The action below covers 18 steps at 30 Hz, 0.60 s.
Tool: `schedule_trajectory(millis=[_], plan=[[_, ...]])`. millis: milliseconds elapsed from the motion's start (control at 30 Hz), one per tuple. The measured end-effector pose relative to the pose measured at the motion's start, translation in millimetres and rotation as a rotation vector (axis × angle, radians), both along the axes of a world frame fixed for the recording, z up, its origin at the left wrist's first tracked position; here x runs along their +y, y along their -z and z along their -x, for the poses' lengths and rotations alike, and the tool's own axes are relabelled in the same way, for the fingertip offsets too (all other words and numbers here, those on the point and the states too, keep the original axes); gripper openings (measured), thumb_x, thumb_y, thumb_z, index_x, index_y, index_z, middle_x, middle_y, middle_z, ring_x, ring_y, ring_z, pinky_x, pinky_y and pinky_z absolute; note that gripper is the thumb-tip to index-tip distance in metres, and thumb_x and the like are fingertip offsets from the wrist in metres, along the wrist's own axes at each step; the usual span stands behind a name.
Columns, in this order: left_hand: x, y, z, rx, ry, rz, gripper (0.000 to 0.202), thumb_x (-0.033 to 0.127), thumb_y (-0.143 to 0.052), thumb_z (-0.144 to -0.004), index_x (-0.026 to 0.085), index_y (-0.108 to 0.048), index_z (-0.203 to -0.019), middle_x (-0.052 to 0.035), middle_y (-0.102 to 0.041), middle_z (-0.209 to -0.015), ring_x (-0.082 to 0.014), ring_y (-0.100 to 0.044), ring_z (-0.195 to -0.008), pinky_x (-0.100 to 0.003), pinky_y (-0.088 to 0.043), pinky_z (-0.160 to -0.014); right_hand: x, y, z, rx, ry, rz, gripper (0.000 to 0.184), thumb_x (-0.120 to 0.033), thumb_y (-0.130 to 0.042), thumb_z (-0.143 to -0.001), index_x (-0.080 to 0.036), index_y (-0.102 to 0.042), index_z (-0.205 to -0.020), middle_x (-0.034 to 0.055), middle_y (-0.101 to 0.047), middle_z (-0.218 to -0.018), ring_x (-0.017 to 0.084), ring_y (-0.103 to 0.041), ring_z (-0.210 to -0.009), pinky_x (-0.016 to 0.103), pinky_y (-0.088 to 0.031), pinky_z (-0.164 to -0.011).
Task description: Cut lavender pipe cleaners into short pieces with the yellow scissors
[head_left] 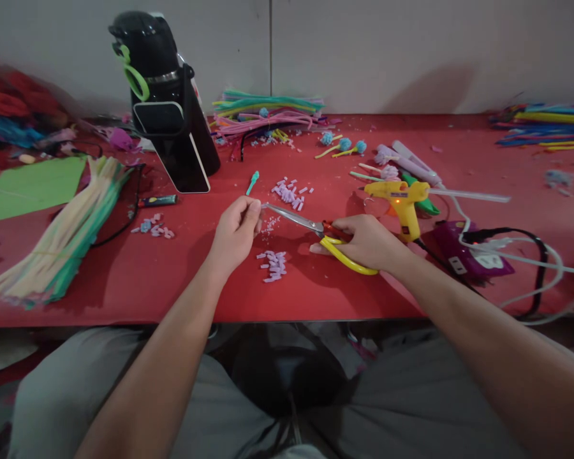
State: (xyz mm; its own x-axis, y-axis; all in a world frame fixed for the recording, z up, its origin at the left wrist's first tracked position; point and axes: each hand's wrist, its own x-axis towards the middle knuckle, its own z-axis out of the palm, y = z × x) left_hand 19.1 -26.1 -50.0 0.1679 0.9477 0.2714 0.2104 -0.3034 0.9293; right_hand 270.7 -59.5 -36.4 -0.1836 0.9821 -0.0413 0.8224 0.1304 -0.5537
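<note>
My right hand (370, 242) grips scissors (316, 231) with yellow and red handles, their blades pointing left at my left hand (236, 228). My left hand is pinched shut on something small at the blade tips, too small to make out. Below the blades lies a small heap of lilac cut pieces (272, 264) on the red table (172, 280). More lilac pieces (289, 193) lie just beyond, next to a teal stub (252, 183).
A yellow glue gun (402, 201) stands right of my right hand, with cables and a purple power strip (473, 255) beyond. A black flask (169, 102) stands at the back left. Bundles of pipe cleaners (62, 236) lie left, others (268, 108) at the back.
</note>
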Motion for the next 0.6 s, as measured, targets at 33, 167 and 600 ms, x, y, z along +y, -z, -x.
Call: schedule_trajectory(millis=[33, 167, 600], plan=[[0.1, 0.4, 0.0, 0.0, 0.001, 0.002, 0.027, 0.033, -0.048, -0.1, 0.019, -0.051, -0.076, 0.0028, -0.046, -0.061, -0.0086, -0.042, -0.054, -0.021, -0.034, -0.05, 0.1, -0.2, 0.0, -0.003, -0.001, 0.001, 0.071, -0.086, -0.063, -0.062, -0.021, -0.034, -0.056, -0.0055, -0.027, -0.058, 0.009, -0.026, -0.056, 0.028, -0.022, -0.05], [0.3, 1.2, -0.4, -0.007, 0.003, 0.009, 0.026, 0.032, -0.049, -0.099, 0.019, -0.051, -0.077, 0.0027, -0.047, -0.062, -0.0084, -0.042, -0.055, -0.02, -0.034, -0.051, 1.7, 0.5, -0.1, -0.009, -0.01, -0.009, 0.071, -0.085, -0.063, -0.063, -0.021, -0.035, -0.056, -0.0053, -0.028, -0.056, 0.009, -0.026, -0.056, 0.027, -0.022, -0.049], [-1.4, -3.4, -3.6, -0.049, -0.046, 0.104, 0.032, 0.028, -0.044, -0.1, 0.019, -0.048, -0.07, 0.0026, -0.046, -0.056, -0.008, -0.041, -0.051, -0.019, -0.033, -0.047, -1.0, 0.9, -2.6, 0.059, -0.001, -0.012, 0.068, -0.081, -0.068, -0.062, -0.021, -0.035, -0.058, -0.0056, -0.028, -0.058, 0.009, -0.027, -0.056, 0.027, -0.021, -0.05]])
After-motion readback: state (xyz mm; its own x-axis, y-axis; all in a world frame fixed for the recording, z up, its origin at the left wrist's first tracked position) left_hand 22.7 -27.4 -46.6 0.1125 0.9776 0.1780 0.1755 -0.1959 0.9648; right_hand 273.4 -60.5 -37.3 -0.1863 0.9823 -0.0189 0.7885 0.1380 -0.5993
